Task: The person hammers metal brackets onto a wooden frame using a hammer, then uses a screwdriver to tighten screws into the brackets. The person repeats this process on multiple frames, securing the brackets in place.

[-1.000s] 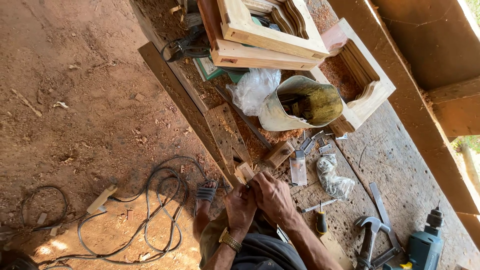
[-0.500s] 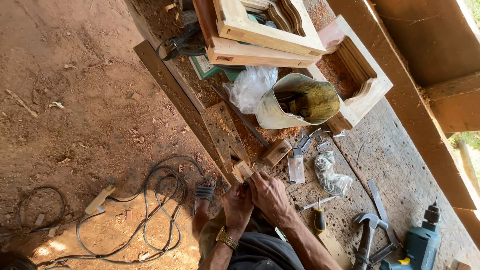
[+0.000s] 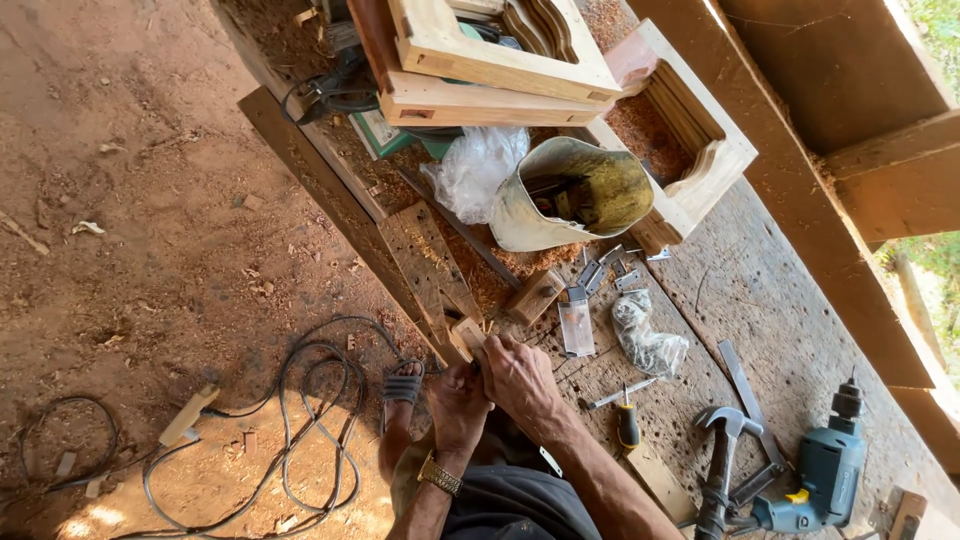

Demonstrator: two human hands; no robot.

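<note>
Two hands meet at the near edge of a big wooden workbench (image 3: 800, 300), covered with sawdust; on its far part lie stacked wooden frames (image 3: 500, 60) and a pale bucket (image 3: 560, 195) on its side; on the dirt floor a black cable (image 3: 310, 430) makes loops; at the right lie a blue-green drill (image 3: 815, 480), a hammer (image 3: 722, 440) and a yellow-handled screwdriver (image 3: 626, 420); the right hand (image 3: 520, 380) is closed around a small wooden block (image 3: 468, 333) at the bench edge; the left hand (image 3: 458, 405), with a gold watch (image 3: 440, 474), is curled and touches the right one, but what its fingers grip I cannot tell.
</note>
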